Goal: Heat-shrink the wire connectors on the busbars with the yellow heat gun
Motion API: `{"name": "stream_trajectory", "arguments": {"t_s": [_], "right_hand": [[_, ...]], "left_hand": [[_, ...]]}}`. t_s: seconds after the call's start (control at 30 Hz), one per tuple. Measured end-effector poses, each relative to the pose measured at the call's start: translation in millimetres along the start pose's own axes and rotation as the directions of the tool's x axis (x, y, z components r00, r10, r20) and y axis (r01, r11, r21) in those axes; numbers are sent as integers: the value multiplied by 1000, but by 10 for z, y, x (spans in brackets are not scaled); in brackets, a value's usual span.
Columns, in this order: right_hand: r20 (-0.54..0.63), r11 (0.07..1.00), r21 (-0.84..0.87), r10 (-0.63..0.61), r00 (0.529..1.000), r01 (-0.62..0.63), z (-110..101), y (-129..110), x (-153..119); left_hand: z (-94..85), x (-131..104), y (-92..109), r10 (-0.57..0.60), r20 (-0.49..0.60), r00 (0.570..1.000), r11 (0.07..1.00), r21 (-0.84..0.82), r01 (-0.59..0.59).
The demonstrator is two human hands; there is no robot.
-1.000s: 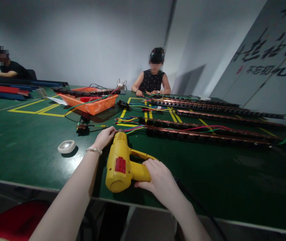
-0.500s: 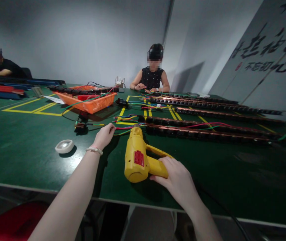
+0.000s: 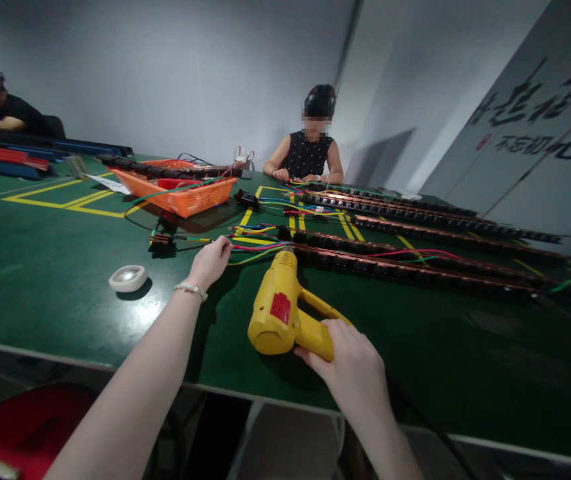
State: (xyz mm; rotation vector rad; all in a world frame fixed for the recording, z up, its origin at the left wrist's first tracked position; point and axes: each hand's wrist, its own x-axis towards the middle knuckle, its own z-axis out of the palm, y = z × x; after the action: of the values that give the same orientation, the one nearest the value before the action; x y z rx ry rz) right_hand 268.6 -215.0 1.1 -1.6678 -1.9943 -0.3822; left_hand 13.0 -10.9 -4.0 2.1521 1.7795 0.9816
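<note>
My right hand (image 3: 353, 363) is wrapped round the handle of a yellow heat gun (image 3: 274, 310), whose nozzle points away from me over coloured wires (image 3: 253, 248). With its fingers pinched, my left hand (image 3: 210, 262) holds the wires left of the nozzle. To the right those wires run to a long black strip with copper-coloured bars (image 3: 390, 267). On the left they lead towards a small black connector (image 3: 162, 241). A white roll of tape (image 3: 128, 279) lies on the green table (image 3: 55, 293), left of my left arm.
An orange basket (image 3: 185, 202) with a black strip across it stands at the back left. More strips (image 3: 430, 230) lie at the right. One person (image 3: 310, 150) sits across the table, another (image 3: 13, 120) far left. A dark power cord (image 3: 440, 427) trails at the lower right.
The heat gun's nozzle has swung slightly right along the wires. My left hand keeps its pinch on them. The whole view has shifted a little.
</note>
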Motion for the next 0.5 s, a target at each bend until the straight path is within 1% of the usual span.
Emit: {"name": "stream_trajectory", "arguments": {"t_s": [0.1, 0.2, 0.37, 0.5], "right_hand": [[-24, 999, -32, 11, 1000, -12, 6, -143, -31], [-19, 999, -20, 28, 999, -28, 35, -295, -40], [-45, 998, 15, 61, 997, -60, 125, -526, -22], [-24, 998, 51, 28, 999, -27, 162, -668, 19]], "left_hand": [[30, 21, -16, -51, 43, 998, 999, -15, 52], [57, 42, -40, -75, 67, 995, 997, -26, 77], [69, 45, -68, -24, 91, 996, 994, -103, 33], [72, 45, -81, 1, 74, 997, 985, -173, 12]]}}
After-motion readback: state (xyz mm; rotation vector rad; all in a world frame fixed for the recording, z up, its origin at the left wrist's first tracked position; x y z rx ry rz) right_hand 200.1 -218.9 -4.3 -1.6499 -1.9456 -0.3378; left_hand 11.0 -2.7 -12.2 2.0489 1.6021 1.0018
